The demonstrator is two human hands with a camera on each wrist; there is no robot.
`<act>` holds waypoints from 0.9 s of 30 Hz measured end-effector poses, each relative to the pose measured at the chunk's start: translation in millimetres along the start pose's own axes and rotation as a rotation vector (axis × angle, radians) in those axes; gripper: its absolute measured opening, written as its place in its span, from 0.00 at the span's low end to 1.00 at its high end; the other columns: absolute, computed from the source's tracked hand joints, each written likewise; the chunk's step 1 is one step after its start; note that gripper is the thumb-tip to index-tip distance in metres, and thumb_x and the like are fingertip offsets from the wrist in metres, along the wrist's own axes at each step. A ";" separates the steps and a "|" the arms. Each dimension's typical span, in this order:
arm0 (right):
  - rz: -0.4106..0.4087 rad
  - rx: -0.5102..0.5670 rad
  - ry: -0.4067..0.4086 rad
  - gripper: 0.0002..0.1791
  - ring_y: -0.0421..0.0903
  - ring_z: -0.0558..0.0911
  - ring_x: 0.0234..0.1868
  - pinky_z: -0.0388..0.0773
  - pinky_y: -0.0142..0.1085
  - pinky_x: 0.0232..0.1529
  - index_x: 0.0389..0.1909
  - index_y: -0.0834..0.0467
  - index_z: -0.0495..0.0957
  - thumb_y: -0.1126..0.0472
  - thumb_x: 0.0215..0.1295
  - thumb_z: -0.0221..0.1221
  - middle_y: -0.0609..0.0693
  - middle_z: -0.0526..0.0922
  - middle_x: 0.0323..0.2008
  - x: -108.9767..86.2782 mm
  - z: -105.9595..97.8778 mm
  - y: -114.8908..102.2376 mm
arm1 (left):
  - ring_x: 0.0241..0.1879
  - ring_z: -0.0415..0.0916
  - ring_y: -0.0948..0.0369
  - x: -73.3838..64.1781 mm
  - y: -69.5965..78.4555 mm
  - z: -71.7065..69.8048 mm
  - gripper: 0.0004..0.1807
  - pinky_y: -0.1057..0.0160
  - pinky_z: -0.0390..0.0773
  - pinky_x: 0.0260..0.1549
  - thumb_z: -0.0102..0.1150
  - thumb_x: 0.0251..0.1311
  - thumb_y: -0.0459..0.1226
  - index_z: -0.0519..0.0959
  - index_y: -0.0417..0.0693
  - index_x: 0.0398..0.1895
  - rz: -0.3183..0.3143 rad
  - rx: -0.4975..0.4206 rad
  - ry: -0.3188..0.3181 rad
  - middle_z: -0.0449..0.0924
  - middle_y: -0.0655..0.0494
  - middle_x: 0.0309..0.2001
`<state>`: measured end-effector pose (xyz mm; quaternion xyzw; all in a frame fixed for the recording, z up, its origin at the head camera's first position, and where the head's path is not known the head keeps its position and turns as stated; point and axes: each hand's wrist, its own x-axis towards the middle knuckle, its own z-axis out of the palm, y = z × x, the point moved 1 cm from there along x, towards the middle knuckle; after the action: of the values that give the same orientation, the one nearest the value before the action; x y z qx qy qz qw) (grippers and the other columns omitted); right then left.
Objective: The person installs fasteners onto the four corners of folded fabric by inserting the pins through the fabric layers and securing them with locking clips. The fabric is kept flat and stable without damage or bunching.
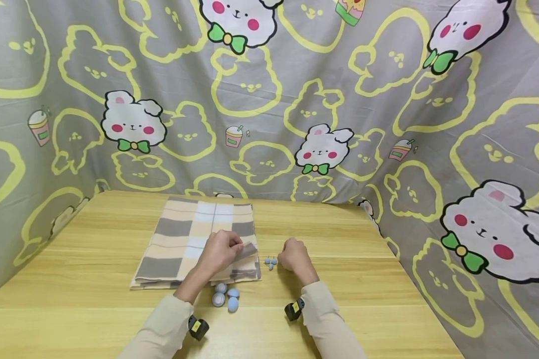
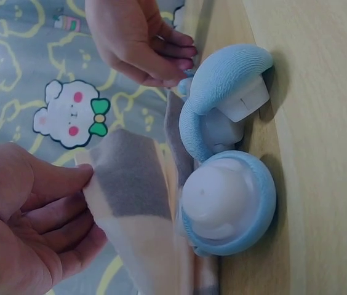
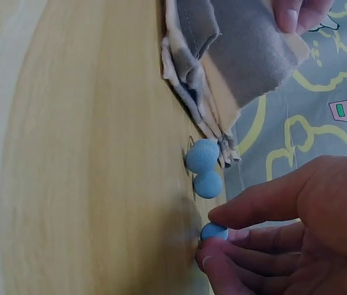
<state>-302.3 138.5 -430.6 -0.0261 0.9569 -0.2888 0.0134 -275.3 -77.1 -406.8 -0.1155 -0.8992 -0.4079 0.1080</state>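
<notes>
My left hand (image 1: 221,251) pinches a raised corner of the folded plaid cloth (image 1: 161,244), near its front right edge. In the left wrist view the lifted grey corner (image 2: 130,175) hangs from the thumb and fingers. To the right of the cloth, my right hand (image 1: 295,254) pinches a small blue round-headed pin (image 3: 214,232) close to the table; the fingers hide its lower part. Beside it lie several like pins (image 3: 202,156), with thin points visible in the head view. Blue mushroom-shaped caps with white undersides (image 2: 229,203) lie in front of the cloth.
The wooden table (image 1: 364,309) carries the cloth and all the blue pieces. A grey curtain (image 1: 260,124) with cartoon prints hangs behind the table and along both sides. Each sleeve cuff bears a black wrist camera (image 1: 198,328).
</notes>
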 end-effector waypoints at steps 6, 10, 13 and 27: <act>-0.035 0.088 0.041 0.09 0.42 0.71 0.17 0.66 0.32 0.20 0.22 0.57 0.74 0.68 0.59 0.60 0.47 0.75 0.16 0.2 -2.9 -4.8 | 0.22 0.74 0.64 0.2 -0.1 0.1 0.05 0.65 0.74 0.24 0.69 0.59 0.29 0.87 0.43 0.27 -0.004 -0.003 0.001 0.83 0.56 0.22; -0.091 0.265 0.001 0.02 0.42 0.79 0.20 0.75 0.33 0.23 0.29 0.60 0.80 0.66 0.59 0.61 0.53 0.83 0.21 -0.6 -5.6 -15.6 | 0.22 0.74 0.64 0.8 0.3 -0.2 0.04 0.65 0.73 0.24 0.69 0.59 0.29 0.87 0.43 0.27 -0.010 -0.004 -0.001 0.83 0.56 0.22; -0.123 0.420 -0.069 0.04 0.43 0.82 0.22 0.83 0.35 0.27 0.31 0.64 0.81 0.68 0.59 0.60 0.59 0.85 0.24 -3.1 -5.6 -25.9 | 0.22 0.74 0.63 1.3 0.4 -0.6 0.04 0.65 0.74 0.24 0.69 0.59 0.29 0.87 0.43 0.27 -0.011 -0.002 0.000 0.83 0.57 0.22; -0.127 0.695 -0.198 0.08 0.44 0.83 0.24 0.87 0.47 0.36 0.38 0.73 0.80 0.70 0.62 0.58 0.62 0.85 0.29 -11.7 8.9 -44.6 | 0.23 0.75 0.64 1.3 2.0 -1.0 0.05 0.65 0.74 0.24 0.69 0.58 0.29 0.87 0.43 0.26 -0.007 0.008 0.012 0.85 0.56 0.23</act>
<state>-288.4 97.1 -413.2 -0.1073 0.7923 -0.5930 0.0960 -275.9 -76.4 -404.4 -0.1098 -0.9006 -0.4053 0.1124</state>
